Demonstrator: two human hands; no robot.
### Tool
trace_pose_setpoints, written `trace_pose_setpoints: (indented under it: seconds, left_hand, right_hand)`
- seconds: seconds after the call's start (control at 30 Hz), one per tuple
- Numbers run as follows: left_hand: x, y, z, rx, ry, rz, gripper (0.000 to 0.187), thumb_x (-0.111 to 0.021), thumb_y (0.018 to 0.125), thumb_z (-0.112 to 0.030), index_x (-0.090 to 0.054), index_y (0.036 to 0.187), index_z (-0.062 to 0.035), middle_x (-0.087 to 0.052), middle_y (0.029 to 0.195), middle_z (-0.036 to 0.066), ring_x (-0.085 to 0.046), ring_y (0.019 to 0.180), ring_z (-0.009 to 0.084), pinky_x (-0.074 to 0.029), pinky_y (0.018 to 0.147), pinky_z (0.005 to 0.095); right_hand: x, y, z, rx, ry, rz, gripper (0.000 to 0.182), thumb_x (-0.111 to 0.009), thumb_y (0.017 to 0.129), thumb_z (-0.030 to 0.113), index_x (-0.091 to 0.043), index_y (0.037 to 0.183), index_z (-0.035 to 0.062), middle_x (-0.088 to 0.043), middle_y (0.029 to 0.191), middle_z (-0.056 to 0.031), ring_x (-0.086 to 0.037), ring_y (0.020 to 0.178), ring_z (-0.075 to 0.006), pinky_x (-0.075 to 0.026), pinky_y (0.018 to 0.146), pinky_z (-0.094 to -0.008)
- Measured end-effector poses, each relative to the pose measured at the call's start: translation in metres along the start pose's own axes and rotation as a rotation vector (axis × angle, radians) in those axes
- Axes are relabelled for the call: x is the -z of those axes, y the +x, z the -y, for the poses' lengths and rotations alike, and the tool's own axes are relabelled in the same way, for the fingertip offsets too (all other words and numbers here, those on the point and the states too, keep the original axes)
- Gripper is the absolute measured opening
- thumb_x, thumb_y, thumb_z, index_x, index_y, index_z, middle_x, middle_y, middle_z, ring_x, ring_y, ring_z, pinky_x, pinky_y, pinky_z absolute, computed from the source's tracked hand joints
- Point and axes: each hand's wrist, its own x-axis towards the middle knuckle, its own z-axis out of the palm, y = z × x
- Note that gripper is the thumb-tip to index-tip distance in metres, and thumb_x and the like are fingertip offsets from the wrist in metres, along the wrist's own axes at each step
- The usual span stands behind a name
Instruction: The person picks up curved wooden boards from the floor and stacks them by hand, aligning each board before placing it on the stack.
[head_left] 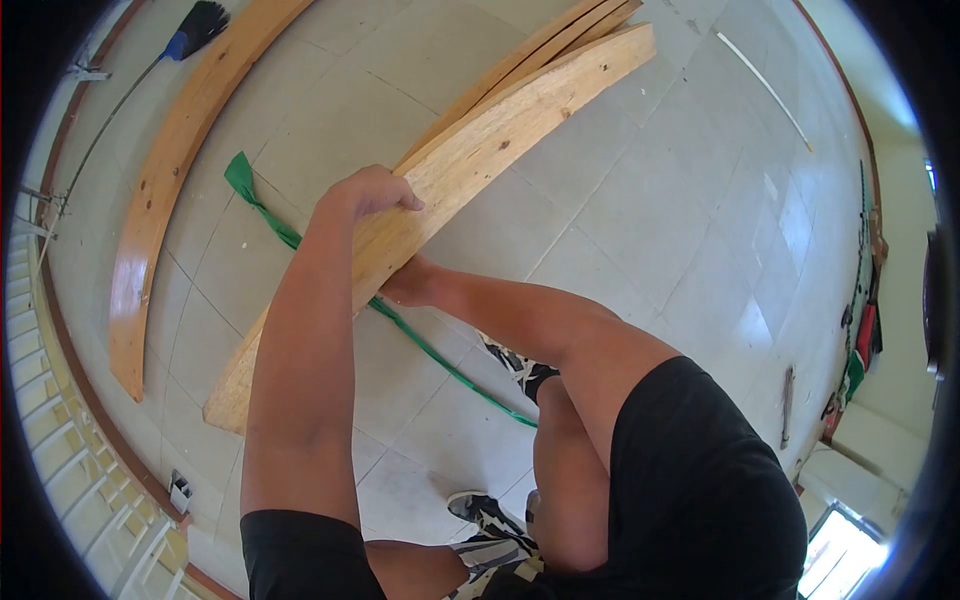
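Note:
A long pale wooden plank (500, 150) with dark knots slants across the view in front of me. My left hand (375, 190) is closed over its upper edge, the thumb lying on the broad face. At the lower edge, my right hand (410, 282) grips the same plank, its fingers mostly hidden behind the wood. More planks (540, 50) lie together just behind this one. A green strap (440, 360) passes beneath the plank on the floor, with a wider loose end (240, 172) showing on the far side.
Another plank (165, 165) lies at left, near a broom (195, 30) with a blue head. White railing (75, 440) lines the left side. On the tiled floor at right are a hammer-like tool (788, 405) and a thin white strip (765, 92). My shoes (490, 520) stand below.

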Motion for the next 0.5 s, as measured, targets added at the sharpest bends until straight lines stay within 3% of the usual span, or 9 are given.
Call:
trace_pose_setpoints:
  seconds: [0.23,0.43,0.5]
  left_hand:
    - [-0.002,0.014,0.004,0.133,-0.184,0.013,0.067,-0.071,0.065,-0.029,-0.055,0.124,-0.0047,-0.051,0.130,0.017,-0.045,0.120,0.0294,-0.029,0.101,0.0420]
    - [-0.002,0.016,0.009,0.125,-0.194,0.001,0.064,-0.070,0.064,-0.029,-0.057,0.122,-0.0059,-0.053,0.126,0.016,-0.047,0.115,0.0291,-0.031,0.098,0.0409]
    - [0.000,0.015,0.010,0.114,-0.223,0.028,0.063,-0.070,0.064,-0.029,-0.058,0.121,-0.0060,-0.054,0.125,0.016,-0.048,0.114,0.0290,-0.032,0.098,0.0407]
  right_hand:
    - [0.017,-0.005,0.012,-0.057,-0.081,0.119,0.047,-0.031,0.097,0.030,-0.034,0.142,0.0161,-0.029,0.150,-0.0064,-0.024,0.138,-0.0256,-0.017,0.114,-0.0403]
    - [0.012,-0.003,0.007,-0.029,-0.156,0.118,0.047,-0.031,0.096,0.029,-0.036,0.141,0.0152,-0.032,0.149,-0.0052,-0.026,0.137,-0.0257,-0.018,0.114,-0.0405]
    - [0.013,-0.003,0.008,-0.064,-0.193,0.210,0.047,-0.030,0.097,0.029,-0.037,0.140,0.0141,-0.032,0.148,-0.0052,-0.027,0.137,-0.0253,-0.019,0.114,-0.0408]
